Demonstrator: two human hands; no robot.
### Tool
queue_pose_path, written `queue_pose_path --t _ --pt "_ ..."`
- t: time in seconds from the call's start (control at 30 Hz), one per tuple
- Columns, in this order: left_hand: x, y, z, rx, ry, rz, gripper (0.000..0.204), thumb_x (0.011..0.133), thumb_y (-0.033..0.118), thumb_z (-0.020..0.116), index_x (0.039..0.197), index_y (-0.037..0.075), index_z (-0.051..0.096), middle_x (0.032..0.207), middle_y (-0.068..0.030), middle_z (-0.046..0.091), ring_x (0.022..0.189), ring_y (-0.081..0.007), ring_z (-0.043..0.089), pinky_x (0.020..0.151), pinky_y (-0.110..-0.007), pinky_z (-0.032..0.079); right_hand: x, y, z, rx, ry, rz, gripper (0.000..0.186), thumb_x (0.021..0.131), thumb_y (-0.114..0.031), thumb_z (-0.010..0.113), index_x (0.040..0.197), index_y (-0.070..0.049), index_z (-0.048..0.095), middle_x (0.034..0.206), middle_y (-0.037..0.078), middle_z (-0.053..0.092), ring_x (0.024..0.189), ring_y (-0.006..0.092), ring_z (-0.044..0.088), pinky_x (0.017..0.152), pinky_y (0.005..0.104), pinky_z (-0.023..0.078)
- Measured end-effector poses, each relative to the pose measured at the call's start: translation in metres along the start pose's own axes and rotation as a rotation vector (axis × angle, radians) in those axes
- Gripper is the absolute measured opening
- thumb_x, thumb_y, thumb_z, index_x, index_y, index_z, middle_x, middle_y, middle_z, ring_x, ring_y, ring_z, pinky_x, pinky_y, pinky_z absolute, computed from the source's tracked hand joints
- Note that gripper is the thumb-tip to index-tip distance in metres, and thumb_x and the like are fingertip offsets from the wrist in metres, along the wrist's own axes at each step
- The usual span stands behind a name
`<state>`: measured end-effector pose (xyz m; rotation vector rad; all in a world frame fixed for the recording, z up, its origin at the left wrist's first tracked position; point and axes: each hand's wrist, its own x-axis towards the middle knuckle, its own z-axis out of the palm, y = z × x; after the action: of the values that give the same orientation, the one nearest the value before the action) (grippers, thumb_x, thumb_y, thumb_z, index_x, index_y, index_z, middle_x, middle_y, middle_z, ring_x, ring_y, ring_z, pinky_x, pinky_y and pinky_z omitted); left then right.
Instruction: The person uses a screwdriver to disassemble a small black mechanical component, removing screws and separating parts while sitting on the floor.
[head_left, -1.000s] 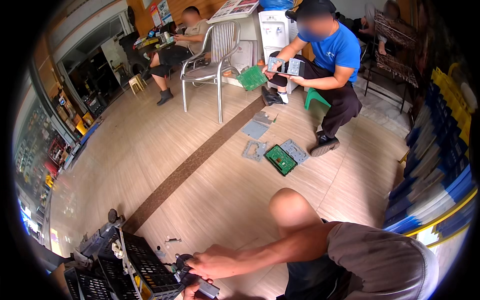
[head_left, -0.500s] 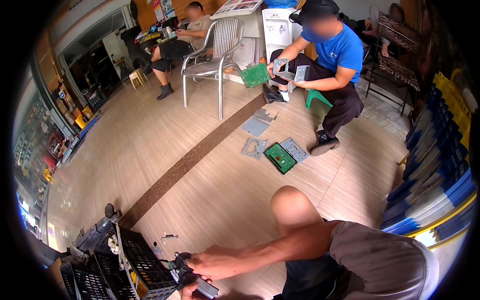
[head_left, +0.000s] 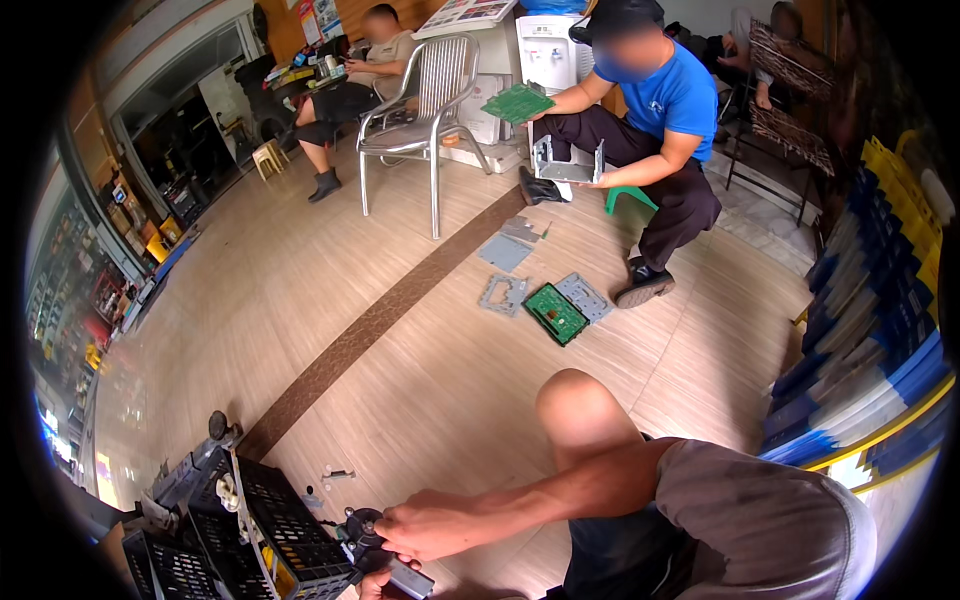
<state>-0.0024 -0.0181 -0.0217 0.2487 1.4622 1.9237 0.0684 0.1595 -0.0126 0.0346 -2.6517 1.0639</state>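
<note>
My right hand (head_left: 422, 525) is closed on a black round mechanical part (head_left: 362, 530) at the lower middle. Below it, my left hand (head_left: 374, 580) grips the same assembly near its grey rectangular housing (head_left: 408, 578); much of that hand is hidden. Black perforated plastic crates (head_left: 280, 525), with a pale fitting (head_left: 228, 492) hung at their edge, stand just left of my hands. Small metal bits (head_left: 338, 474) lie on the floor behind the assembly.
A crouching co-worker (head_left: 668, 100) holds a green circuit board (head_left: 517, 103) and metal frame (head_left: 568, 168). Plates and another board (head_left: 556, 316) lie on the floor. Around them are a steel chair (head_left: 420, 140), water dispenser (head_left: 548, 55), seated person (head_left: 383, 65) and blue-yellow rack (head_left: 850, 330).
The co-worker has separated the two pieces, raising the green board and lowering the metal frame, now turned upright. My hands stay on the assembly with little visible movement.
</note>
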Motion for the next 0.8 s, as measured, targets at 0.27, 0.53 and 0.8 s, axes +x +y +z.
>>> queue_pose_path --t 0.27,0.53,0.8 --pt "0.001 -0.001 0.002 -0.023 -0.019 -0.026 0.037 0.08 0.022 0.067 0.112 0.004 0.065 0.101 -0.0064 0.066 0.086 -0.0201 0.065 0.074 -0.033 0.054 0.005 0.012 0.031 0.069 -0.023 -0.014 0.034 0.083 -0.009 0.071 0.111 0.005 0.056 0.081 0.013 0.064 0.076 0.0279 0.066 0.058 0.0414 0.052" --pt "0.002 0.0 -0.001 -0.04 -0.035 -0.036 0.039 0.081 0.022 0.066 0.114 0.004 0.064 0.104 -0.0071 0.067 0.09 -0.0207 0.065 0.077 -0.033 0.054 -0.003 0.004 0.021 0.072 0.072 -0.106 0.032 0.089 -0.012 0.07 0.111 0.006 0.056 0.093 0.021 0.061 0.08 0.0343 0.063 0.07 0.0451 0.052" --pt "0.002 0.0 -0.007 -0.075 -0.057 -0.044 0.04 0.081 0.022 0.066 0.117 0.003 0.064 0.107 -0.0078 0.067 0.093 -0.0213 0.066 0.079 -0.034 0.054 -0.003 -0.009 -0.008 -0.01 -0.002 0.06 0.022 0.089 -0.017 0.069 0.095 0.002 0.059 0.079 0.018 0.066 0.073 0.0352 0.07 0.06 0.0446 0.056"
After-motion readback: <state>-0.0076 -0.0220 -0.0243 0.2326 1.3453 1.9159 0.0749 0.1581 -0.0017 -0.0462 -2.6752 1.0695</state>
